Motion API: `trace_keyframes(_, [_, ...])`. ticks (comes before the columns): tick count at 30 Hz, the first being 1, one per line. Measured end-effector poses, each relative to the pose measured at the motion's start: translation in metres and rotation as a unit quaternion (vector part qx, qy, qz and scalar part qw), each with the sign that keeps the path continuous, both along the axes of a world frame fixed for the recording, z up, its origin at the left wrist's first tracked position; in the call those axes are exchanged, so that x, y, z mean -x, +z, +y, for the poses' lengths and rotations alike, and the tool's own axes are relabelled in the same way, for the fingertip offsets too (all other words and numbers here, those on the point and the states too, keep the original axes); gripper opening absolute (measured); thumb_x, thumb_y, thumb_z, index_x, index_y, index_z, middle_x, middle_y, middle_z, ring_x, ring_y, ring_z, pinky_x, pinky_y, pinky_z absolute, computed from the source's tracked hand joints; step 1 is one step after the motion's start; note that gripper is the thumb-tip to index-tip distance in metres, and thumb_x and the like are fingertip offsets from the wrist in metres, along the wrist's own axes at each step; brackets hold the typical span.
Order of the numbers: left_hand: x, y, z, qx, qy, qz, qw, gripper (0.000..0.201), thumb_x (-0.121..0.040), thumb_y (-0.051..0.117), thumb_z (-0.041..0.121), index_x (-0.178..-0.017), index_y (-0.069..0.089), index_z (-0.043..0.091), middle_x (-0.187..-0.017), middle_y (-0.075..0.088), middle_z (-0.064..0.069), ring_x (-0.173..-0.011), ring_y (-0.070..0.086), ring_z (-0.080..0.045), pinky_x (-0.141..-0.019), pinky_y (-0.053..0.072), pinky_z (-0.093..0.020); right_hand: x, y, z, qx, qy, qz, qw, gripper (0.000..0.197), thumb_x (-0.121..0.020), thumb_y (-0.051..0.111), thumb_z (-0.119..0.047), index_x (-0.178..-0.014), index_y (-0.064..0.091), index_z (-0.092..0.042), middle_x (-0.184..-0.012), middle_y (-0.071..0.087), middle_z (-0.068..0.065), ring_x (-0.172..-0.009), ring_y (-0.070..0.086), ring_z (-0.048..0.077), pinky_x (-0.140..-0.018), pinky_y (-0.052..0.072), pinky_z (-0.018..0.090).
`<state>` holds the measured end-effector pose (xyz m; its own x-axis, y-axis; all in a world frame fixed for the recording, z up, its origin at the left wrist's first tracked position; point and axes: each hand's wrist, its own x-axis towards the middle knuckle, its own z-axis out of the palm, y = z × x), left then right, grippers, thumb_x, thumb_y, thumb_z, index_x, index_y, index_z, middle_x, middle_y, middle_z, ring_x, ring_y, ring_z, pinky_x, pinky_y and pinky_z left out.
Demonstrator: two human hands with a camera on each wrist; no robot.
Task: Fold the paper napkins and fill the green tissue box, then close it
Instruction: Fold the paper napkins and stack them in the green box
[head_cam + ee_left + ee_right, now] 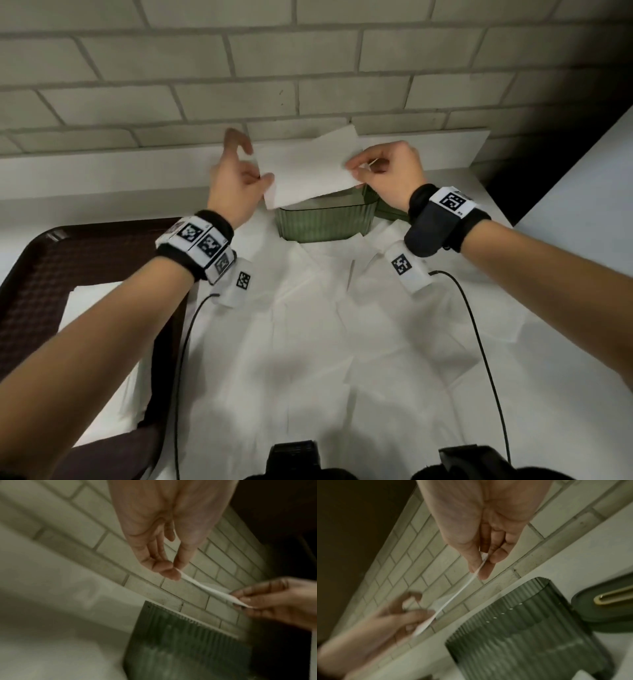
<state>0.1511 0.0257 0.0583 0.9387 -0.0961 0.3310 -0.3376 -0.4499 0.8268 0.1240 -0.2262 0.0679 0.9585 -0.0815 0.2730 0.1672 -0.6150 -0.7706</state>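
left hand [236, 185] and right hand [387, 178] each pinch an end of one folded napkin [308, 171], held taut above the open green tissue box [322, 222] | progress: fill level unclear, unfolded napkins [308, 342] cover the surface [85, 181], box unclosed | right wrist only: green lid [599, 609] lying beside box.

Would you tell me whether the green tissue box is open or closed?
Open: the green tissue box has no cover, and its lid lies beside it on the table.
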Motion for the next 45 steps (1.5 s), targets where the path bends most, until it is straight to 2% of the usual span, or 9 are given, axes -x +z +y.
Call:
trace_keyframes(3, [-0.022,-0.001,-0.016,-0.254,-0.045,-0.046,0.965,0.023,-0.088,0.051,0.003,-0.108,0.042,0.01,-0.071,0.052,-0.012,-0.062,0.053,-0.027,-0.059,0.046,-0.033,-0.006,-0.005,0.0,0.157,-0.006,0.033,0.987,0.015,-0.088,0.063,-0.02,-0.092,0.077,-0.018,-0.088,0.072,-0.002,-0.071,0.058,0.009,-0.083,0.05,0.021])
trace_keyframes(8, [-0.044,-0.006,-0.04,-0.517,-0.115,0.012,0.848,0.021,-0.089,0.046,0.004,-0.104,0.062,0.007,-0.106,0.061,-0.016,-0.097,0.058,-0.036,-0.08,0.041,-0.035,-0.013,-0.012,0.011,0.406,0.003,0.107,0.908,0.038,-0.094,0.042,-0.035,-0.075,0.067,-0.015,-0.072,0.055,0.002,-0.09,0.051,0.027,-0.094,0.027,0.043])
trace_keyframes(15, [-0.05,-0.007,-0.074,-0.659,-0.121,0.065,0.74,0.028,-0.089,0.047,0.002,-0.063,0.041,0.012,-0.066,0.045,-0.002,-0.077,0.048,-0.026,-0.103,0.029,-0.043,-0.018,-0.012,0.028,0.48,0.066,0.212,0.848,0.078,-0.097,0.008,-0.062,-0.047,0.046,-0.016,-0.056,0.047,0.002,-0.084,0.043,0.024,-0.111,0.011,0.055])
trace_keyframes(22, [-0.049,-0.007,-0.06,-0.646,-0.124,0.08,0.749,0.031,-0.093,0.052,0.036,-0.111,0.065,0.015,-0.106,0.059,-0.011,-0.112,0.047,-0.032,-0.1,0.029,-0.046,-0.014,-0.013,0.029,0.514,0.051,0.221,0.827,0.081,-0.092,0.005,-0.07,-0.05,0.048,-0.017,-0.065,0.048,0.003,-0.111,0.045,0.03,-0.111,0.009,0.058])
trace_keyframes(27, [-0.017,0.013,-0.038,-0.572,-0.043,-0.058,0.817,0.017,-0.088,0.047,0.008,-0.091,0.062,0.0,-0.103,0.054,-0.02,-0.1,0.048,-0.036,-0.081,0.038,-0.042,-0.002,-0.01,0.035,0.472,-0.016,0.063,0.879,0.064,-0.093,0.028,-0.062,-0.068,0.068,-0.019,-0.098,0.063,0.006,-0.111,0.048,0.03,-0.103,0.017,0.055])
trace_keyframes(31, [0.014,0.009,-0.008,-0.533,-0.024,0.012,0.846,0.013,-0.085,0.049,-0.002,-0.095,0.058,-0.002,-0.097,0.055,-0.02,-0.083,0.056,-0.036,-0.069,0.045,-0.041,0.023,-0.009,0.036,0.422,0.022,0.01,0.906,0.029,-0.09,0.048,-0.042,-0.085,0.069,-0.022,-0.102,0.061,0.0,-0.109,0.048,0.025,-0.097,0.024,0.045])
trace_keyframes(35, [0.031,-0.024,0.017,-0.549,-0.146,0.202,0.797,0.048,-0.075,0.078,0.025,-0.115,0.057,0.011,-0.12,0.054,-0.009,-0.103,0.057,-0.028,-0.087,0.051,-0.039,0.049,-0.016,0.042,0.371,0.174,0.085,0.908,0.013,-0.09,0.058,-0.03,-0.097,0.068,-0.024,-0.103,0.064,-0.006,-0.097,0.054,0.013,-0.097,0.036,0.038])
trace_keyframes(39, [0.049,-0.051,0.025,-0.554,-0.191,0.219,0.78,0.083,-0.067,0.081,0.042,-0.137,0.044,0.016,-0.133,0.045,-0.005,-0.119,0.048,-0.024,-0.096,0.045,-0.033,0.073,-0.046,0.058,0.362,0.274,0.152,0.878,0.024,-0.088,0.061,-0.034,-0.109,0.07,-0.024,-0.117,0.065,-0.007,-0.106,0.058,0.014,-0.093,0.047,0.033])
trace_keyframes(45, [0.058,-0.055,0.025,-0.562,-0.169,0.192,0.786,0.054,-0.084,0.064,0.021,-0.134,0.047,0.01,-0.132,0.045,-0.012,-0.115,0.053,-0.03,-0.092,0.048,-0.036,0.085,-0.072,0.066,0.353,0.311,0.221,0.854,0.032,-0.088,0.061,-0.037,-0.114,0.068,-0.02,-0.133,0.056,-0.008,-0.115,0.056,0.018,-0.094,0.047,0.034])
